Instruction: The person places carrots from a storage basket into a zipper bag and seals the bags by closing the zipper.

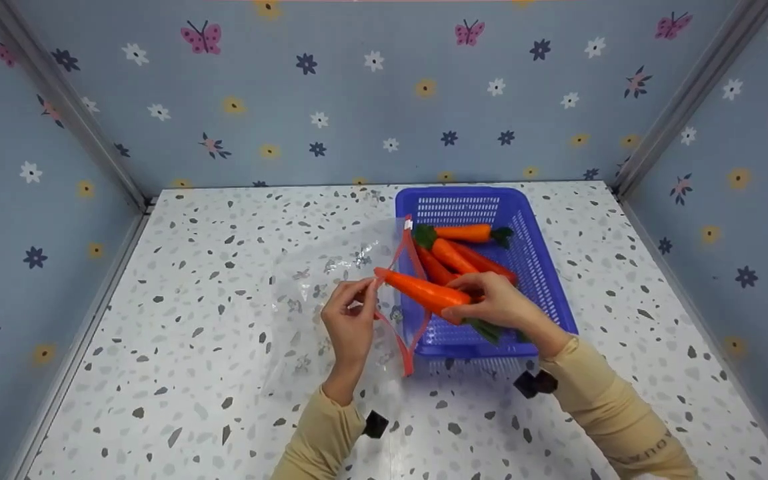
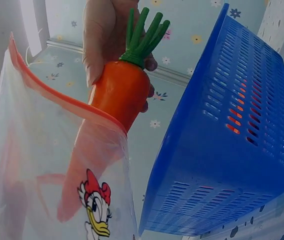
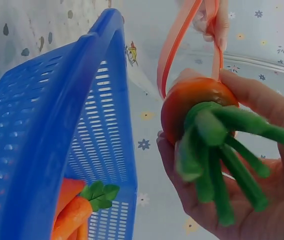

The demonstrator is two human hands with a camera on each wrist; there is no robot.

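Observation:
My right hand (image 1: pixel 501 303) holds an orange toy carrot (image 1: pixel 424 293) by its thick end, fingers and thumb around it. Green stalks (image 3: pixel 227 145) stick out toward the wrist in the right wrist view. My left hand (image 1: pixel 351 320) pinches the red-edged mouth of a clear zip bag (image 1: pixel 317 287), which lies to the left with its mouth spread. In the left wrist view the carrot's narrow end shows through the bag's film, just past the red edge, above a printed cartoon duck (image 2: pixel 98 205).
A blue plastic basket (image 1: pixel 555 283) stands to the right, under the right hand and carrot. Several carrots (image 1: pixel 464 233) lie inside it, some with green leaves. The bag's mouth overlaps the basket's left rim. Patterned panels (image 1: pixel 357 100) border the speckled tabletop (image 1: pixel 191 300).

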